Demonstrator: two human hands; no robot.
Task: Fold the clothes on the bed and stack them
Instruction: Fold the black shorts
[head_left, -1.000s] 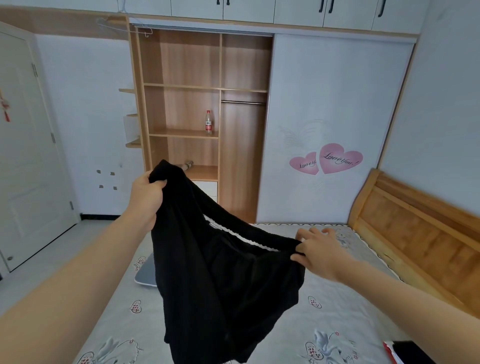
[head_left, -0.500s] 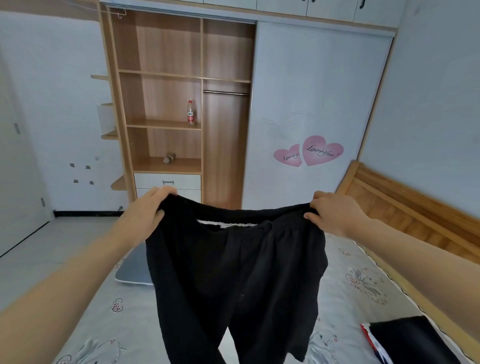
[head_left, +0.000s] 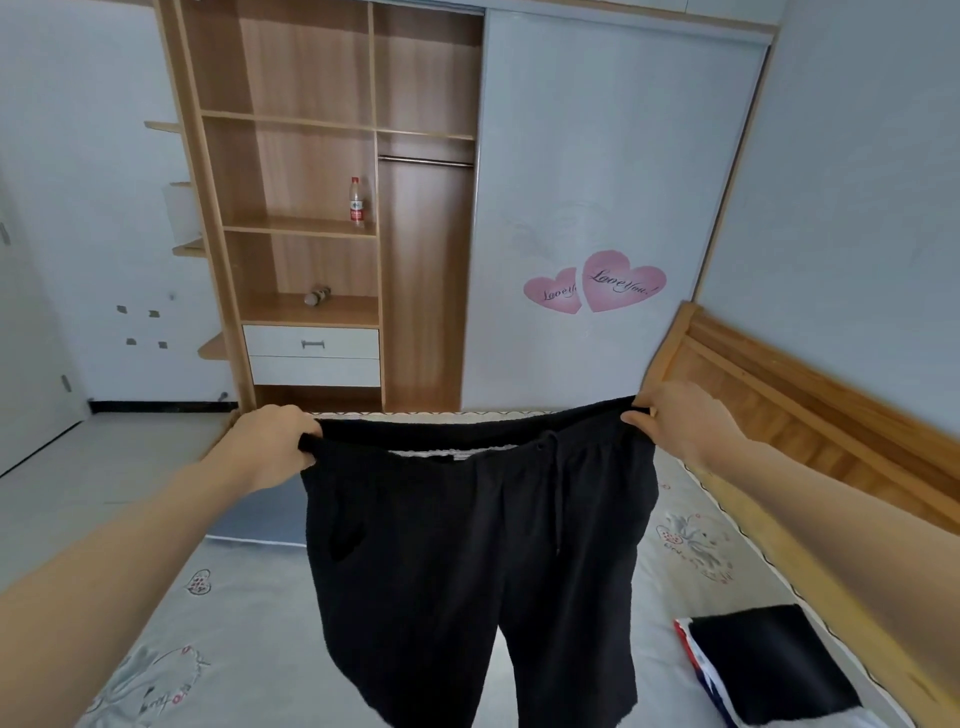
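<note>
A pair of black drawstring shorts (head_left: 467, 561) hangs in the air above the bed (head_left: 239, 623), spread flat with both legs pointing down. My left hand (head_left: 275, 447) grips the left end of the waistband. My right hand (head_left: 675, 421) grips the right end, so the waistband is stretched taut between them. At the lower right of the bed lies a folded stack of clothes (head_left: 769, 670), black on top with a red, white and blue edge showing underneath.
A wooden headboard (head_left: 810, 410) runs along the bed's right side. Beyond the bed stands an open wardrobe (head_left: 311, 208) with a bottle (head_left: 356, 201) on a shelf. A grey flat object (head_left: 260, 519) lies on the bed behind my left arm.
The shorts went from bunched and slanted to spread wide and level. My hands moved apart along the waistband and the view tilted down, bringing the folded stack into sight.
</note>
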